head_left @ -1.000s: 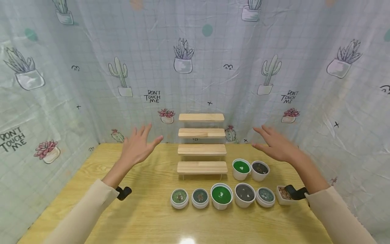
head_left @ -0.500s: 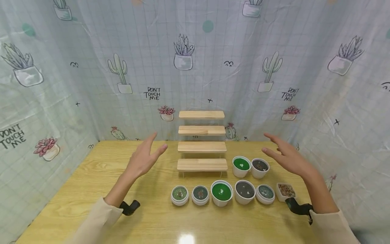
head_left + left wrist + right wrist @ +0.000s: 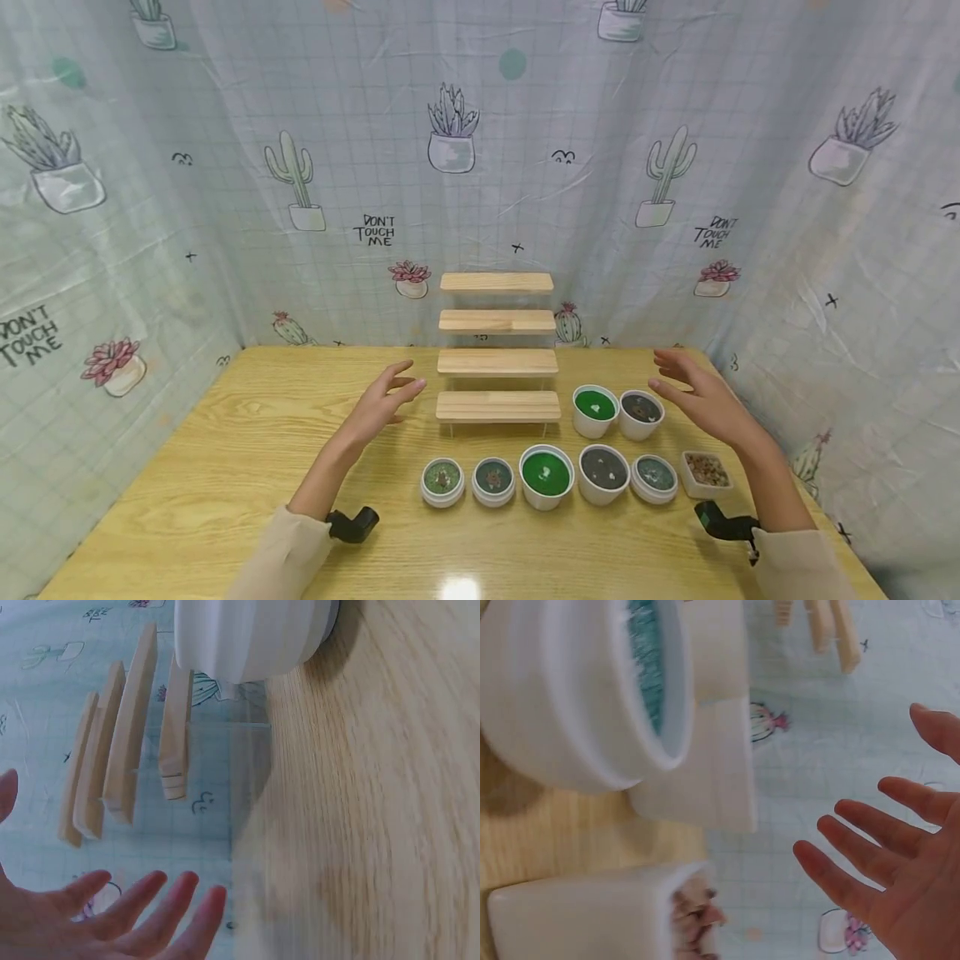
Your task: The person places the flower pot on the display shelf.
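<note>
My left hand (image 3: 375,408) hovers over the table left of a stepped wooden rack (image 3: 498,406), fingers spread and slightly bent, holding nothing. In the left wrist view its fingers (image 3: 154,900) point toward the rack's boards (image 3: 124,765). On the other side, my right hand (image 3: 701,398) is held in the air just right of a white pot with dark grey filling (image 3: 641,408). Its relaxed fingers (image 3: 855,847) hold nothing either. Beside that pot stands one with green filling (image 3: 595,407). Nearer me, a small square white dish (image 3: 707,473) holds brownish pebbles.
A front row has a light-green round pot (image 3: 442,479), a grey-green one (image 3: 493,478), a larger green one (image 3: 546,475), a dark grey one (image 3: 603,471) and a teal one (image 3: 654,477). A cactus-print curtain (image 3: 495,200) encloses the wooden table (image 3: 300,400).
Both hands have come down toward the table. The left has shifted right, nearer the rack, its fingers bending a little; the right has moved outward to the right. The pots stay put.
</note>
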The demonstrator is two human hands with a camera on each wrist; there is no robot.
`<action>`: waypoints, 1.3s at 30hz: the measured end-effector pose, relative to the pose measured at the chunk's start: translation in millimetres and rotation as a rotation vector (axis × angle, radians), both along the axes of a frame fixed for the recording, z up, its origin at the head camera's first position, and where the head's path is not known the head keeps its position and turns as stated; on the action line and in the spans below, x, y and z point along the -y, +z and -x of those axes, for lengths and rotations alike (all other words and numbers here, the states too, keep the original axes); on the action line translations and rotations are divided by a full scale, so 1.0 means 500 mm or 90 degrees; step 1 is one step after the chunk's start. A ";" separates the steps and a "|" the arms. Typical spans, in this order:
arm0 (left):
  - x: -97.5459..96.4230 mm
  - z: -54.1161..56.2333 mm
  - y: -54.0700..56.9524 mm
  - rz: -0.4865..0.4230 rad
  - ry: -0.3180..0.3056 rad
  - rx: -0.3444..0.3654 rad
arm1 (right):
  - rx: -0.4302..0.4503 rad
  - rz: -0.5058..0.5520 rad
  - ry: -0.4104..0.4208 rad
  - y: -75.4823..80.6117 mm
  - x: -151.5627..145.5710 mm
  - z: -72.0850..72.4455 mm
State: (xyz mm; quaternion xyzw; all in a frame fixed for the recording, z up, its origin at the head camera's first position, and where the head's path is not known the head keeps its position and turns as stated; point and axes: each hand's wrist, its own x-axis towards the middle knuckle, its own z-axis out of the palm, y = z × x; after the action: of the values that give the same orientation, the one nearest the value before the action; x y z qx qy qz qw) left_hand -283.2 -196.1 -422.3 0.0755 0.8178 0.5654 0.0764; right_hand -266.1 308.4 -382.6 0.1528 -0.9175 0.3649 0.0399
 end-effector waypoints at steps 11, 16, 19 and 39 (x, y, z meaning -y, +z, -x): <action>-0.004 0.034 -0.067 -0.059 -0.056 0.086 | 0.090 0.018 0.022 -0.055 -0.002 0.033; -0.010 0.035 -0.081 -0.055 -0.119 0.072 | 0.111 0.062 0.039 -0.063 0.000 0.035; -0.013 0.037 -0.085 -0.065 -0.136 0.064 | 0.116 0.072 0.037 -0.064 0.003 0.036; -0.027 0.033 -0.138 -0.252 -0.145 0.074 | 0.118 0.048 0.054 -0.094 0.000 0.036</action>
State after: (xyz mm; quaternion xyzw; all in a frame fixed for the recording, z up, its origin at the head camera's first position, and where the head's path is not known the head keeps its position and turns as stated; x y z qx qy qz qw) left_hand -299.8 -182.7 -491.1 0.1485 0.6716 0.7057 0.1701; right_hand -284.3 308.3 -429.4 0.1556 -0.8955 0.4134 -0.0549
